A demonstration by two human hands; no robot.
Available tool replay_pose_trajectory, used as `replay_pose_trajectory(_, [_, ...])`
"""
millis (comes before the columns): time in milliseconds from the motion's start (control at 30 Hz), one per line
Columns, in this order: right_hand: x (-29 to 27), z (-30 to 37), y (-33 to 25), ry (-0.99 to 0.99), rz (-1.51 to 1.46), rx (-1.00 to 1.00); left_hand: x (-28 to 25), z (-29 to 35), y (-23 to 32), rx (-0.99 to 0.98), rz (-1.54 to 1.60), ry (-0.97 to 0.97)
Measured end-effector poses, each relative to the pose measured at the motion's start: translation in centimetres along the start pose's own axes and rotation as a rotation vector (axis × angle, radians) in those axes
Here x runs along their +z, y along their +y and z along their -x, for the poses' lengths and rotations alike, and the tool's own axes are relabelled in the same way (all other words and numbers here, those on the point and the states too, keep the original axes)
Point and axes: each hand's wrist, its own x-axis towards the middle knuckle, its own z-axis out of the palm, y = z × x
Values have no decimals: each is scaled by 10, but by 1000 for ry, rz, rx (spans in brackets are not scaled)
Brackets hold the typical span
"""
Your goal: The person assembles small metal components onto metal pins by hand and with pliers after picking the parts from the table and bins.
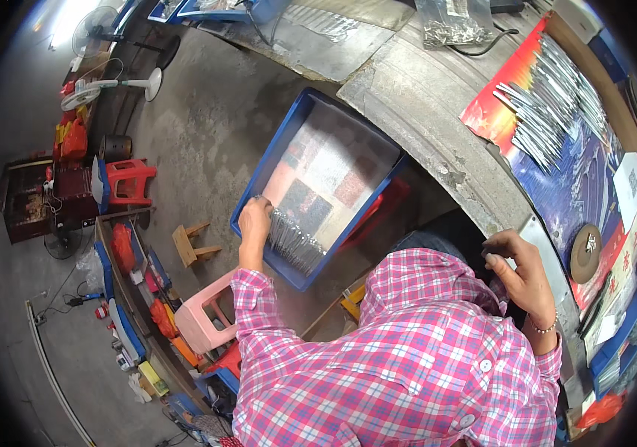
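Thin silver metal rods (295, 242): a loose row of them, lying side by side at the near end of the tray; I make out no count.
Blue rectangular plastic tray (289, 275): holds the rods; sits tilted in my view, beside the worktable edge, its floor lined with a patchy pink-and-grey sheet (318, 167).
Left hand (254, 222): over the tray's left rim, at the left end of the row, fingers bent inward and bunched; I cannot tell whether a rod is gripped.
Right hand (521, 270): raised near the worktable edge, well apart from the tray, thumb and forefinger curled close together; I cannot tell whether anything sits between them.
Sleeves: both forearms in pink checked cloth (408, 335), a beaded bracelet (542, 325) on the right wrist.
Grey worn worktable (415, 112): along the right; on it I note a larger heap of silver rods (556, 97) on a colourful printed sheet, a round brown disc (585, 255) bearing small metal bits, and a clear plastic bag (455, 26) of metal parts.
Floor, left: pink plastic stool (198, 322), small wooden stool (184, 247), red plastic stool (128, 179).
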Motion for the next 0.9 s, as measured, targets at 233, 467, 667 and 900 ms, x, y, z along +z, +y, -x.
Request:
replay_pose_trajectory(233, [-5,2,3,-26,157,-85,35,8,-32,-107,-108,-233])
replay_pose_trajectory(467, [-20,13,2,13,166,-83,4,-11,2,-38,-165,-54])
replay_pose_trajectory(667, [-29,28,22,6,174,-144,-62,-32,161,460,296,28])
replay_pose_trajectory(900, [-47,84,46,215,167,-88,-98,-24,376,1140,724,-390])
